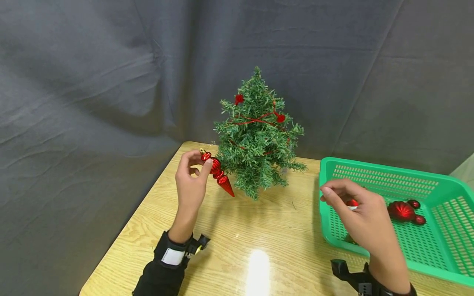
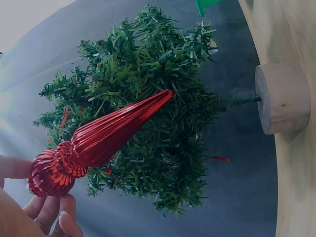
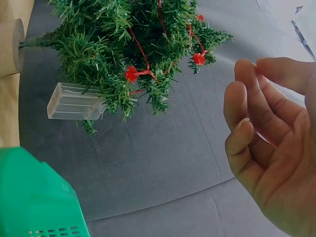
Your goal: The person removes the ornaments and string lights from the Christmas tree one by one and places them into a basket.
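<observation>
My left hand (image 1: 190, 181) holds a long red finial-shaped Christmas ornament (image 1: 225, 183) by its rounded upper part, thumb on one side and fingers on the other. Its pointed tip slants down to the right, just in front of the small artificial Christmas tree (image 1: 255, 144). Ribbed, shiny sides of the ornament show in the left wrist view. Over the left edge of the green basket (image 1: 377, 166) hovers my right hand (image 1: 364, 216), fingers loosely bent. In the right wrist view its thumb tip meets the index fingertip, with nothing visible held.
Inside the basket lie several red ornaments (image 1: 401, 211). Red string (image 1: 255, 120) with small red pompoms (image 1: 281, 118) wraps the tree, which stands on a round wooden base (image 2: 284, 98). Near it is a clear plastic box (image 3: 74, 101). Grey cloth (image 1: 370, 82) hangs behind the wooden table (image 1: 229, 255).
</observation>
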A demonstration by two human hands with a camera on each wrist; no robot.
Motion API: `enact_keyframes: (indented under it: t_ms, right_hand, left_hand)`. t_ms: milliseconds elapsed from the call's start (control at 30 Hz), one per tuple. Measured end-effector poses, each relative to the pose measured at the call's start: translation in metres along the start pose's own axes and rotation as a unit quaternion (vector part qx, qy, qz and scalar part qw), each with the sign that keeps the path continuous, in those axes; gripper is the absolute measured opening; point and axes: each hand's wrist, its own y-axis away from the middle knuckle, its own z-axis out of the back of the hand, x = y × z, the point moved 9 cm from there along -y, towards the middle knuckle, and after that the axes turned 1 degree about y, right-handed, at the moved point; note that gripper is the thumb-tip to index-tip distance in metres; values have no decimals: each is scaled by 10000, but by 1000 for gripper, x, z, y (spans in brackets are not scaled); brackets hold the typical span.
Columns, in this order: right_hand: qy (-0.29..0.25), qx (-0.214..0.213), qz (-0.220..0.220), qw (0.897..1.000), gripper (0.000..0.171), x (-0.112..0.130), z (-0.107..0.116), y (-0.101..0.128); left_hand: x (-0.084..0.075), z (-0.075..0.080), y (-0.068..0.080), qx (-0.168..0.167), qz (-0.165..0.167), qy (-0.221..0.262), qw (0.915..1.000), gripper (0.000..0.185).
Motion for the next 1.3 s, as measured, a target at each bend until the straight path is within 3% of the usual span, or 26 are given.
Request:
enact_keyframes:
  t_ms: [200, 433, 633, 867, 1000, 1300]
  right_hand:
    - [160, 150, 211, 9995, 18, 4, -6, 1]
    - [342, 704, 269, 9966, 14, 11, -29, 1]
    - [247, 1096, 459, 9926, 15, 21, -52, 1]
    - [210, 1354, 801, 9873, 33, 36, -77, 6]
    - [139, 1458, 831, 9857, 41, 41, -87, 9]
    - [242, 1570, 884, 9833, 36, 46, -95, 11]
  left_hand:
    - [-8, -2, 3, 136, -149, 356, 9992, 30]
    - [-26, -13, 12, 910, -537, 726, 9917, 33]
    - [-50, -27, 30, 1924, -1248, 907, 9691, 36]
    - [-62, -50, 53, 3076, -1604, 821, 9343, 34]
    - [-65, -59, 60, 3370, -1721, 859, 9217, 34]
    - [-66, -66, 68, 3596, -1629, 1229, 9105, 35]
